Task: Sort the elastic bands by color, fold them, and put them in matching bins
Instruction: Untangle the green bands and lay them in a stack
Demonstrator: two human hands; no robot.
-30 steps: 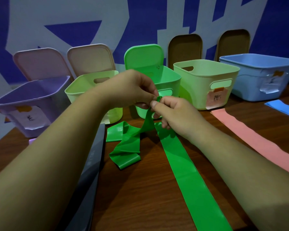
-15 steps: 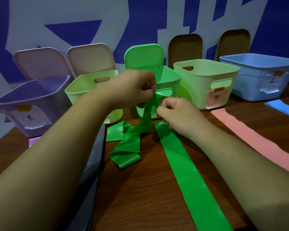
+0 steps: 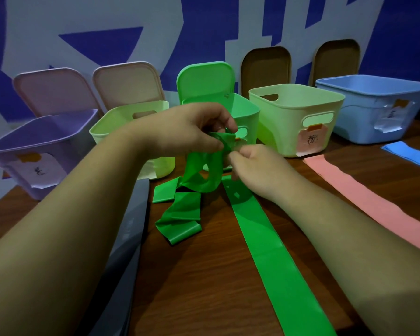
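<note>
While both the left hand and right hand pinch the limp, stretchy green band before the green bin, gripping its flat end should steady folding.

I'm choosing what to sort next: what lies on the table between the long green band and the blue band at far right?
The pink band, flat on the wooden table, as the head view shows; the right forearm reaches in beside it.

A green band at centre, pink band and blue band at right, grey band lower left. Along the top: purple bin, green bin, blue bin. Brown wood-grain table; blue-and-white wall.
</note>
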